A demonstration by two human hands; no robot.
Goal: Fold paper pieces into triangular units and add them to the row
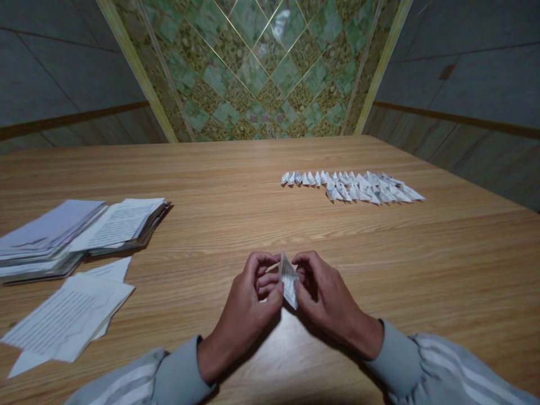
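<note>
Between my two hands, above the near middle of the table, is a small folded piece of printed paper point(288, 280) with a pointed top. My left hand point(253, 295) pinches its left side, thumb toward me and fingers curled behind. On the other side my right hand point(327, 298) grips the right edge with thumb and fingertips. Farther back to the right stand rows of small folded paper shapes point(354, 187), white with print and pointed tops, packed close together.
An open stack of papers or booklets point(122, 224) lies at the left, beside a pile with a pale lilac top sheet point(54, 225). Nearer me are loose printed sheets point(71, 315). The wooden table point(202, 185) reaches back to a green and gold tiled wall point(261, 73).
</note>
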